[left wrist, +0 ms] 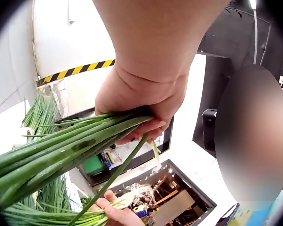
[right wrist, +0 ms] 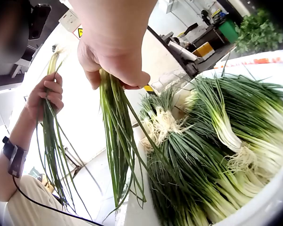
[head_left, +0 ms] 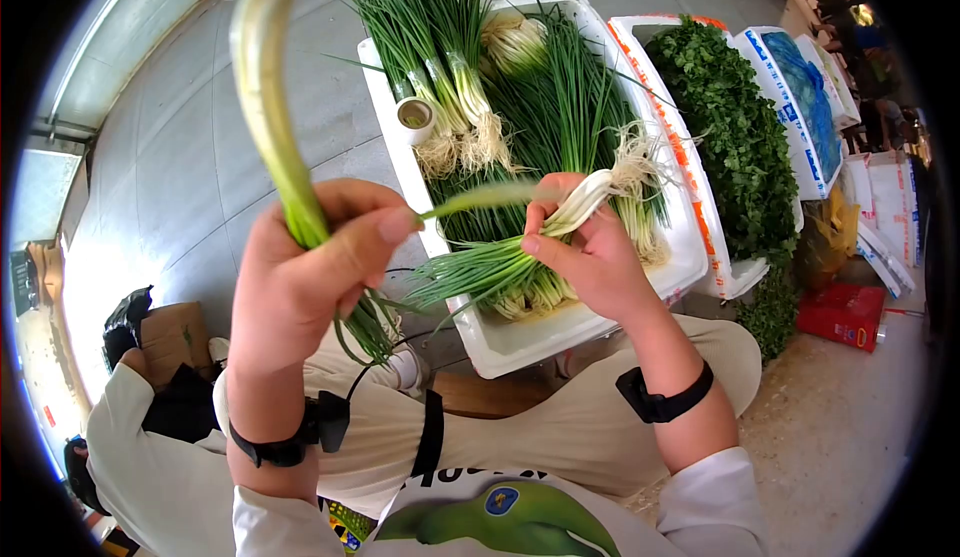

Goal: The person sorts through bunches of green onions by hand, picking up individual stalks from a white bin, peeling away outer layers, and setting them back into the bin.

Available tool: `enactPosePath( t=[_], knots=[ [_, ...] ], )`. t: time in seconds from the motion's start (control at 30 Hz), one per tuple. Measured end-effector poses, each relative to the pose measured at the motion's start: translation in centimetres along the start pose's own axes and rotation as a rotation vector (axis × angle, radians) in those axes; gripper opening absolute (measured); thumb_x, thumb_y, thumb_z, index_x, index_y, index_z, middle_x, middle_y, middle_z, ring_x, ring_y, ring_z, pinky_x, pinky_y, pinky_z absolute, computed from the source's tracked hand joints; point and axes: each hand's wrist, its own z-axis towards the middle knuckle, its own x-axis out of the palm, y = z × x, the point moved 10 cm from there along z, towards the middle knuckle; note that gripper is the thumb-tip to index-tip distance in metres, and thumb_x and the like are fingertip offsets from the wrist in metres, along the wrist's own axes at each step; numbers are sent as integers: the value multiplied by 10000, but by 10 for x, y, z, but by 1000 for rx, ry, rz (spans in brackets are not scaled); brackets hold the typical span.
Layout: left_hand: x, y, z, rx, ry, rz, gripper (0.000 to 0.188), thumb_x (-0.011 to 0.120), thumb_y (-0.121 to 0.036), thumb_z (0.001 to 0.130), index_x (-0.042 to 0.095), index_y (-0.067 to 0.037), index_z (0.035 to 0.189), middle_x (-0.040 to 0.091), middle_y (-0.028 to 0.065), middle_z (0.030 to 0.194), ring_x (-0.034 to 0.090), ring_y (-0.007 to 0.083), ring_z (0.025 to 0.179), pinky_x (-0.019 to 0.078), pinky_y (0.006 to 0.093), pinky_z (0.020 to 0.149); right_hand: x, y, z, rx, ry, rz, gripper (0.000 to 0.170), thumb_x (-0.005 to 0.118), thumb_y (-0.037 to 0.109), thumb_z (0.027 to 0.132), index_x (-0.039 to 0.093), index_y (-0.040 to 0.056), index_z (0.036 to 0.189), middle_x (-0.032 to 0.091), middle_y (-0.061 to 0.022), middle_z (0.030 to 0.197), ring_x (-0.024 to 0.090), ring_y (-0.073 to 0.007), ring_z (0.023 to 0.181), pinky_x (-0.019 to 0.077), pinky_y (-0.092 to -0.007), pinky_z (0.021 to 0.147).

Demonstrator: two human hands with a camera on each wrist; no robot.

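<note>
My left hand point(head_left: 315, 272) grips a bunch of green onions point(head_left: 262, 107), their white ends up and green leaves hanging below the fist. Its thumb and forefinger pinch a single pale-green leaf point(head_left: 480, 198) that stretches across toward the other hand. My right hand point(head_left: 605, 267) holds a second bunch of green onions point(head_left: 475, 269) by the white stalks, roots toward the right. In the right wrist view, this bunch's leaves point(right wrist: 117, 136) hang down beside the box. Under the hands is a white foam box point(head_left: 482, 355) full of green onions point(head_left: 575, 87).
Taped bundles of green onions point(head_left: 440, 67) lie at the box's far left, beside a tape roll point(head_left: 415, 133). Right of it stand a box of leafy greens point(head_left: 720, 147) and one with blue plastic point(head_left: 808, 87). A red package point(head_left: 842, 317) lies on the floor.
</note>
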Motion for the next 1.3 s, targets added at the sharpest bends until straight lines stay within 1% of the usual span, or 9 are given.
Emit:
enactPosePath(
  t=[0.17, 0.43, 0.6, 0.8, 1.03, 1.1, 1.13, 1.23, 1.3],
  knots=[
    [-23, -13, 2, 110, -187, 32, 239, 707, -209, 881, 685, 18, 953, 561, -7, 643, 436, 32, 511, 307, 184, 462, -5, -2, 1, 6, -22, 69, 384, 658, 9, 867, 492, 67, 1208, 551, 4, 968, 536, -82, 919, 438, -252, 862],
    [12, 30, 20, -7, -28, 20, 210, 703, -163, 872, 637, -4, 992, 663, 24, 771, 534, 49, 624, 414, 202, 561, -2, 2, 0, -52, 51, 246, 616, 545, -82, 798, 378, 90, 1365, 516, -54, 1103, 505, -151, 1058, 387, -307, 972],
    [48, 48, 24, 9, 24, 175, 176, 743, -153, 848, 652, -13, 904, 591, -24, 722, 514, 47, 655, 450, 249, 591, 8, -1, -2, -39, 88, 301, 598, 534, -80, 844, 343, 85, 1386, 511, -40, 1107, 491, -131, 1074, 386, -301, 976],
    [68, 75, 30, 86, 37, 175, 337, 805, -220, 822, 684, 15, 1031, 721, 72, 845, 586, 63, 731, 520, 276, 685, 17, 3, -5, -26, 63, 151, 465, 498, -92, 917, 379, 15, 1353, 409, -47, 1215, 469, -121, 1129, 401, -291, 999],
    [70, 72, 29, 131, -39, 167, 314, 795, -192, 836, 698, 21, 1046, 727, 59, 840, 569, 35, 723, 519, 260, 666, 19, -2, -6, -33, 76, 17, 526, 509, -96, 895, 361, 38, 1382, 446, -67, 1199, 463, -152, 1175, 362, -314, 1047],
    [69, 71, 28, 134, -89, 119, 117, 743, -71, 868, 727, 11, 950, 680, -8, 779, 579, 35, 729, 498, 213, 667, 18, -4, -6, -44, 59, 26, 547, 521, -96, 883, 360, 41, 1387, 462, -74, 1204, 464, -161, 1183, 360, -315, 1046],
    [69, 69, 28, 132, -86, 124, 117, 743, -71, 868, 727, 11, 950, 680, -8, 779, 579, 35, 729, 498, 213, 667, 18, 1, -5, -84, 66, -40, 556, 527, -93, 879, 360, 45, 1391, 469, -74, 1200, 468, -164, 1179, 359, -314, 1046],
    [59, 54, 26, 170, -153, 80, 101, 737, -77, 871, 734, 11, 921, 647, -25, 740, 505, 20, 634, 381, 186, 549, 15, 4, -3, -121, 74, -62, 575, 540, -85, 868, 361, 56, 1396, 488, -70, 1181, 481, -158, 1152, 364, -306, 1030],
    [45, 45, 25, 162, -185, 85, 127, 743, -87, 868, 735, 1, 958, 661, -31, 766, 542, 25, 667, 437, 189, 587, 10, -2, -4, -45, 53, 7, 579, 525, -89, 862, 362, 63, 1397, 499, -62, 1168, 488, -150, 1131, 378, -301, 1005]
  ],
)
